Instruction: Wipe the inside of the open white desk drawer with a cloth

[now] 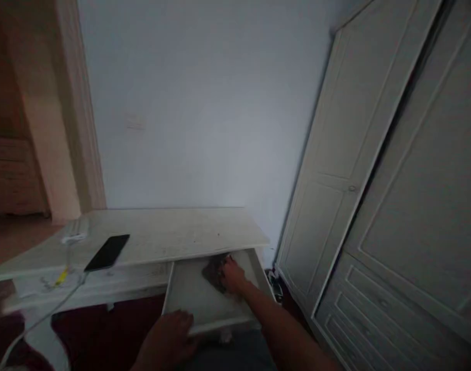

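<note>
A white drawer (pixel 187 293) stands pulled out from beneath a long white table top. My right hand (pixel 233 278) is inside it, closed on a dark, crumpled cloth (pixel 212 274) that lies against the drawer's bottom. At the drawer's front left corner is my left hand (pixel 168 335), its fingers curled over the edge. Dim light hides the fine detail of both hands.
A black tablet or phone (pixel 107 252) lies on the white table (pixel 173 226), with a white cable (pixel 46 320) hanging off the edge. A white power strip (pixel 75 230) sits at the left. To the right rises a tall white wardrobe (pixel 331 149). Dark items (pixel 274 284) lie on the floor beside the drawer.
</note>
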The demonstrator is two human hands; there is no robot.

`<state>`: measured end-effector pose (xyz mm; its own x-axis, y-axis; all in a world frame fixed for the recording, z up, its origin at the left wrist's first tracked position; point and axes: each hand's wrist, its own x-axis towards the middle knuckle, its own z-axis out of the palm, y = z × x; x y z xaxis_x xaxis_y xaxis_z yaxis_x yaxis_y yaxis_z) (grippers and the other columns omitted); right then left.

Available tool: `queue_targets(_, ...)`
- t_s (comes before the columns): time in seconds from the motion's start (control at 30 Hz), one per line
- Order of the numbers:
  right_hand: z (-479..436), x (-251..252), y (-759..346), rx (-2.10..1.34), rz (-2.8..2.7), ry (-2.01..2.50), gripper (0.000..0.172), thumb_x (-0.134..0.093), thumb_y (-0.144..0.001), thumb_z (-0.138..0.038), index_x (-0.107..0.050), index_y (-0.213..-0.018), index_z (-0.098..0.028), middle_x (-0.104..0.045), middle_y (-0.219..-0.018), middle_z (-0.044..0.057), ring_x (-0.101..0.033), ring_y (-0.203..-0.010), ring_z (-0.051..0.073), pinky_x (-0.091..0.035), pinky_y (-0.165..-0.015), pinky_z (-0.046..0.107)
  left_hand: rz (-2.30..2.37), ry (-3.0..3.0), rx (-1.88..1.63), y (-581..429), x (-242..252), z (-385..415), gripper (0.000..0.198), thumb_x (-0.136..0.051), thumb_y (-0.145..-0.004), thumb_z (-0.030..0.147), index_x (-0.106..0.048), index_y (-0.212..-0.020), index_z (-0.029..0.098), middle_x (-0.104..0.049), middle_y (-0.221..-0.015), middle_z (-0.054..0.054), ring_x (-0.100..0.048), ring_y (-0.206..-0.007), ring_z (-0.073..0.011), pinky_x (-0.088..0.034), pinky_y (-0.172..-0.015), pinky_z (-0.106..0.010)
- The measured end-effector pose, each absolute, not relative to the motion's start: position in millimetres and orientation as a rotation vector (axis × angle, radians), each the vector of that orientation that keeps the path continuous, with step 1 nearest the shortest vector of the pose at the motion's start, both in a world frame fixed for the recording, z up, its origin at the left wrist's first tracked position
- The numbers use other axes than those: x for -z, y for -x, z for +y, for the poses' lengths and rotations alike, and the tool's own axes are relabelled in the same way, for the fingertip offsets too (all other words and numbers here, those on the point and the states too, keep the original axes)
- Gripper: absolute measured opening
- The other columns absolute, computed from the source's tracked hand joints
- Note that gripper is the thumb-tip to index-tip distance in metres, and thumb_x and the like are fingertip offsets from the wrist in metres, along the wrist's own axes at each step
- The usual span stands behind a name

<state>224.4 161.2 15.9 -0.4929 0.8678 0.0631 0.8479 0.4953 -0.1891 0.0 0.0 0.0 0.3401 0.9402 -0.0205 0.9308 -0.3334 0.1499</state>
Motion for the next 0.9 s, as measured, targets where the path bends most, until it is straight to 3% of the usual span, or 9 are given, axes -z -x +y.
queue_targets(0.1,156,-5,-170,-0.266,-2.691,1.314,0.037,-0.069,-0.087,-0.027,-0.078,-0.124,-0.027,-0.064,-0.138,0.014,-0.057,-0.130,0.033,-0.049,-0.106,0.046,1.724,-2.460,-0.103,3,-1,0,0.037,-0.054,-0.096,0.040,-0.074,-0.120,0.019,-0.075,-0.128,-0.015,-0.068,-0.121,-0.0351,-0.052,-0.106,-0.052)
queue_targets(0.17,150,3,-146,-0.327,-2.774,1.171,0.039,-0.078,-0.082,-0.032,-0.079,-0.122,-0.031,-0.066,-0.135,0.010,-0.058,-0.128,0.030,-0.048,-0.107,0.041,1.709,-2.457,-0.108,4,-3,0,0.038,-0.055,-0.096,0.042,-0.073,-0.120,0.019,-0.075,-0.127,-0.015,-0.069,-0.120,-0.0349,-0.052,-0.106,-0.051)
queue_targets(0.27,141,12,-138,-0.444,-2.910,0.912,0.040,-0.082,-0.080,-0.034,-0.080,-0.120,-0.028,-0.069,-0.130,0.010,-0.060,-0.122,0.029,-0.048,-0.104,0.038,1.687,-2.454,-0.140,5,-5,0,0.038,-0.058,-0.094,0.043,-0.072,-0.122,0.022,-0.075,-0.128,-0.013,-0.069,-0.120,-0.0335,-0.053,-0.105,-0.049)
queue_targets(0.4,136,9,-182,-0.600,-3.013,0.588,0.032,-0.078,-0.083,-0.024,-0.082,-0.114,-0.027,-0.069,-0.133,0.006,-0.058,-0.128,0.027,-0.044,-0.109,0.036,1.697,-2.447,-0.144,4,-4,0,0.039,-0.058,-0.094,0.044,-0.071,-0.124,0.023,-0.075,-0.127,-0.012,-0.069,-0.119,-0.0334,-0.053,-0.104,-0.048)
queue_targets(0.6,148,-16,-262,-0.611,-2.873,1.258,0.035,-0.082,-0.069,-0.013,-0.085,-0.100,-0.028,-0.072,-0.122,0.002,-0.069,-0.101,0.021,-0.052,-0.089,0.026,1.716,-2.459,-0.139,3,0,1,0.040,-0.056,-0.094,0.045,-0.073,-0.120,0.019,-0.074,-0.124,-0.014,-0.068,-0.118,-0.0355,-0.051,-0.104,-0.052)
queue_targets(0.77,162,-24,-271,-0.295,-2.565,1.612,0.038,-0.063,-0.080,-0.009,-0.080,-0.111,-0.020,-0.067,-0.127,0.015,-0.067,-0.114,0.029,-0.052,-0.094,0.037,1.726,-2.454,-0.140,4,2,1,0.041,-0.057,-0.094,0.045,-0.072,-0.122,0.019,-0.073,-0.127,-0.015,-0.067,-0.121,-0.0358,-0.051,-0.106,-0.052)
queue_targets(0.9,165,-20,-228,-0.190,-2.441,1.692,0.037,-0.059,-0.083,-0.012,-0.077,-0.113,-0.021,-0.065,-0.133,0.017,-0.065,-0.118,0.032,-0.053,-0.093,0.043,1.727,-2.458,-0.115,5,4,2,0.042,-0.056,-0.095,0.045,-0.071,-0.125,0.020,-0.072,-0.132,-0.016,-0.066,-0.124,-0.0359,-0.050,-0.107,-0.053)
